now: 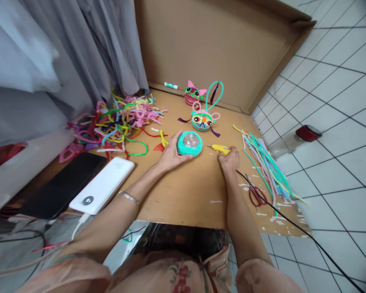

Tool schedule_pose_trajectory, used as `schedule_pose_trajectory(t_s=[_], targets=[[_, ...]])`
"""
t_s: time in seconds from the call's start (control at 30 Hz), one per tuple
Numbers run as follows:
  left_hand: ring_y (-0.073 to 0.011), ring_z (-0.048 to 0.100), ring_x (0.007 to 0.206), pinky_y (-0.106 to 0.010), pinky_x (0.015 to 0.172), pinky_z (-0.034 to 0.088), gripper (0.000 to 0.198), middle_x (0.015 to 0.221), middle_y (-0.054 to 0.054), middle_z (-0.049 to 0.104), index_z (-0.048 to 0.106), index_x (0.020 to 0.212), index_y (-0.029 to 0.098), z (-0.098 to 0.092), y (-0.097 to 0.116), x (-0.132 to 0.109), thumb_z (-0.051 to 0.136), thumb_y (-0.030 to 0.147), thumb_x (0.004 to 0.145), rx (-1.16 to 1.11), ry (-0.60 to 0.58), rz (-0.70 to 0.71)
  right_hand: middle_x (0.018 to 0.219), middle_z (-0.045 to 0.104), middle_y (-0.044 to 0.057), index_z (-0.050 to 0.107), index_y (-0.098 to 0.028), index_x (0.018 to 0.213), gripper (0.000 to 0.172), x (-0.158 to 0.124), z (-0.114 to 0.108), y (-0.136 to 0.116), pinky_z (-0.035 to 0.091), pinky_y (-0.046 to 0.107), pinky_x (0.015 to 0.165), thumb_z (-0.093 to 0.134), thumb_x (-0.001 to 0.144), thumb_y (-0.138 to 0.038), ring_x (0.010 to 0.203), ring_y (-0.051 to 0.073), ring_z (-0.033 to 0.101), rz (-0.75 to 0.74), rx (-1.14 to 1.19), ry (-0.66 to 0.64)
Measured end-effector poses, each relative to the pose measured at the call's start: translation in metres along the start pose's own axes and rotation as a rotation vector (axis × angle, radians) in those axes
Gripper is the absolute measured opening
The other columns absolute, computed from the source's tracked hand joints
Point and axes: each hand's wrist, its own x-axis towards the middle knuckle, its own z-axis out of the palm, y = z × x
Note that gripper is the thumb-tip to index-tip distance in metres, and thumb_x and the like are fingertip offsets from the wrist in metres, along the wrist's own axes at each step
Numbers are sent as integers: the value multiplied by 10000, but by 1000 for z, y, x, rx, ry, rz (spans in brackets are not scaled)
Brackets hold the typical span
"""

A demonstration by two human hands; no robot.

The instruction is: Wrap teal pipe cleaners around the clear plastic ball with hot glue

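Note:
My left hand is closed around the side of a round teal ball wound in pipe cleaner, with a clear, shiny patch on its upper face. To its right, my right hand grips a yellow hot glue gun, whose metal nozzle points left at the ball without touching it. A black cord trails from the glue gun to the lower right. Behind the ball sits a finished pipe-cleaner animal face with pink ears and a teal loop. Farther back stands a second, pink-eared face.
A tangled heap of coloured pipe cleaners lies at left, near a white power bank and a black phone. Straight pipe cleaners and red-handled scissors lie at right. A glue stick rests by the cardboard wall.

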Motion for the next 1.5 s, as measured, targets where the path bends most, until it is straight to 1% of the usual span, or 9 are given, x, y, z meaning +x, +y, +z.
schedule_pose_trajectory(t_s=[0.3,0.47,0.57,0.83,0.93,1.1,1.3,1.37,1.5], targets=[[-378,393,1439,-561,1201,306,1102,1558,-185,379,311,1515,214,1,-2,-1,877,441,597,-16,-1,13,1119,637,158,500,-143,1259,536,8,3,7,465,421,887,580,765,-336,1040,321,603,76,100,134],[-392,383,1440,-571,1201,303,1141,1562,-186,362,295,1525,214,1,1,-1,887,419,571,-18,-30,17,1139,613,196,496,-113,1276,527,6,3,8,446,452,907,544,789,-307,1083,345,587,59,4,90],[-399,388,1433,-577,1206,295,1122,1548,-184,370,283,1530,203,0,2,-2,855,306,569,-16,-42,20,1177,592,217,496,-107,1295,546,3,1,7,414,502,943,534,804,-341,1125,368,559,23,-43,102],[-339,395,1444,-563,1215,289,932,1543,-146,398,298,1494,236,1,-9,-1,609,111,624,-144,-24,3,1215,569,197,519,-142,1258,451,0,-2,0,369,508,971,458,849,-322,1198,354,497,-122,50,209],[-305,504,1354,-548,1144,406,816,1509,-143,430,346,1433,247,0,-13,1,558,107,657,-180,73,-67,1189,574,168,526,-165,1195,365,-4,1,-4,365,487,967,431,869,-298,1173,329,502,-173,123,209],[-232,629,1144,-438,929,567,445,1344,-113,547,461,1217,233,-1,-15,6,518,189,778,-210,234,-139,1096,603,131,543,-197,1012,185,-8,11,-7,368,447,951,456,895,-311,1073,289,526,-249,188,204],[-200,658,976,-414,889,559,326,1226,-102,601,486,1133,204,3,-16,7,530,307,827,-210,200,-168,906,631,74,533,-227,827,147,-11,17,-9,417,409,906,502,888,-357,928,245,568,-392,340,127],[-185,654,932,-396,884,554,326,1189,-87,617,499,1117,202,3,-15,6,542,318,815,-206,186,-186,925,654,82,570,-211,906,139,-16,17,-13,443,400,889,502,872,-327,896,236,593,-493,408,50],[-189,656,847,-393,841,555,296,1110,-72,654,548,1057,193,0,-9,4,532,336,798,-185,113,-217,1024,702,95,600,-198,1074,314,-26,21,-21,454,404,944,456,797,-167,972,238,635,-639,446,-72]])
